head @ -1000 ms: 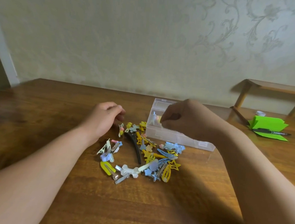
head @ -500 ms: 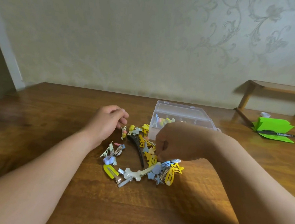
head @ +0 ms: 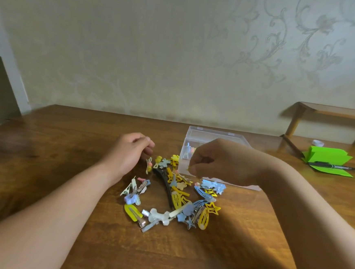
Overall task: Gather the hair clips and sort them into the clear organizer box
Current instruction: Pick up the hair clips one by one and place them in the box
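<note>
A heap of hair clips (head: 180, 200) in yellow, blue, white and silver lies mid-table, with a long black clip (head: 165, 183) in it. Behind the heap stands the clear organizer box (head: 214, 134), lid open, a few clips (head: 189, 150) visible inside its left compartment. My right hand (head: 221, 159) hovers in front of the box with curled fingers that pinch a small yellow clip (head: 189, 167) at the tips. My left hand (head: 128, 151) rests on the table at the heap's left edge, fingers loosely curled and holding nothing.
The wooden table (head: 65, 146) runs back to a patterned wall. At the far right lie a green paper stack (head: 327, 155) with a black pen (head: 331, 166) on it, a small white cap (head: 317, 143) and a low wooden shelf (head: 333, 110).
My right hand dipped from the box down into the heap, then rose again toward the box front with a yellow clip pinched. My left hand stayed in place.
</note>
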Motion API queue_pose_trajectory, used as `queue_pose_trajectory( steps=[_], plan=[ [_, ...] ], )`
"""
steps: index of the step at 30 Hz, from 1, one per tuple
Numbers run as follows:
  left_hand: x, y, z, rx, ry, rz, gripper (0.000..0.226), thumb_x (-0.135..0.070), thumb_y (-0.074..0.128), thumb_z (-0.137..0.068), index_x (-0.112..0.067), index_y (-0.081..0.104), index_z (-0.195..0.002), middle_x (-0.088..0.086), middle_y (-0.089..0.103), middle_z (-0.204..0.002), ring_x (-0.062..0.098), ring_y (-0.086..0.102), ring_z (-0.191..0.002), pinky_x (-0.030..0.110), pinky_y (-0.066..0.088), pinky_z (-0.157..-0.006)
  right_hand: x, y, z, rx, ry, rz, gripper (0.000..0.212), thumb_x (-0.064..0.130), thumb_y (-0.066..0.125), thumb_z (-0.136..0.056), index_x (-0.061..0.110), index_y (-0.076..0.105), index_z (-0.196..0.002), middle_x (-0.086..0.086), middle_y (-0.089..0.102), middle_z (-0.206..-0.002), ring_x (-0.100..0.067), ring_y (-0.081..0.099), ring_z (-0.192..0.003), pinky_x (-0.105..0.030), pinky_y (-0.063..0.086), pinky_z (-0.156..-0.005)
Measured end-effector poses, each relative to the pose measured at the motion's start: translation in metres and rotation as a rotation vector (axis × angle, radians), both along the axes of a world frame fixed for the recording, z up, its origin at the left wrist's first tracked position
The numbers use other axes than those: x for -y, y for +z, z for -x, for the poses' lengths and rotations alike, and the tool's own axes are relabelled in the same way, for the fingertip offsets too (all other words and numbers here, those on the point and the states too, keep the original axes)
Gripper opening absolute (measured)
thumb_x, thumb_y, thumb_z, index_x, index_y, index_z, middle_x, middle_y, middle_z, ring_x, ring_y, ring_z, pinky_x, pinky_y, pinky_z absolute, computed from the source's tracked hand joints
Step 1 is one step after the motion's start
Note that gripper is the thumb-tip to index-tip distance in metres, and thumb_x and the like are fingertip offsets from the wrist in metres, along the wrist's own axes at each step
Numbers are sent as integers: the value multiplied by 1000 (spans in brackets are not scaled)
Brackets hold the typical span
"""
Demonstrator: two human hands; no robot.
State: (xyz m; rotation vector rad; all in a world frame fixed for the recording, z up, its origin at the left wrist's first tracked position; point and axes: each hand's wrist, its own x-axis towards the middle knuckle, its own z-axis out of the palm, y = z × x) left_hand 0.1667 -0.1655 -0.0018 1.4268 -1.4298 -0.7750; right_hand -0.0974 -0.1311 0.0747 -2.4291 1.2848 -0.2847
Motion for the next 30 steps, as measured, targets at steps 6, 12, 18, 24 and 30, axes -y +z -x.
queue_pose_trajectory(
  steps=[6,12,18,24,30],
  plan=[
    [1,0,1,1,5,10,29,-22,51,-110,-14,78,-102,9,76,-99,18,64,-83,31,46,-73,11,-1,20,284,-44,-106,15,18,63,-104,9,75,-103,-2,80,-95,-8,68,-73,-24,55,-65],
    [1,-2,0,12,-8,35,29,-20,52,-109,-13,78,-99,10,76,-96,18,61,-78,32,46,-74,43,-11,75,720,-466,39,22,9,74,-95,17,71,-114,-9,80,-87,-21,73,-76,-35,57,-68],
    [2,-3,0,31,-20,28,29,-21,51,-110,-15,78,-100,8,75,-96,19,61,-81,33,47,-76,58,-34,74,339,-626,263,14,22,74,-91,31,73,-101,10,75,-88,-12,67,-72,-26,46,-58],
    [2,-3,1,35,-16,31,28,-21,53,-109,-16,78,-98,7,76,-94,20,62,-81,37,50,-79,70,-46,67,156,-679,324,16,26,67,-94,32,76,-106,8,72,-95,-12,66,-74,-27,49,-61],
    [2,-3,0,43,-20,29,28,-23,53,-109,-18,78,-98,5,76,-94,20,63,-82,38,50,-81,74,-49,70,125,-672,302,28,21,58,-97,30,80,-114,8,79,-101,-17,68,-90,-30,51,-73]
  ],
)
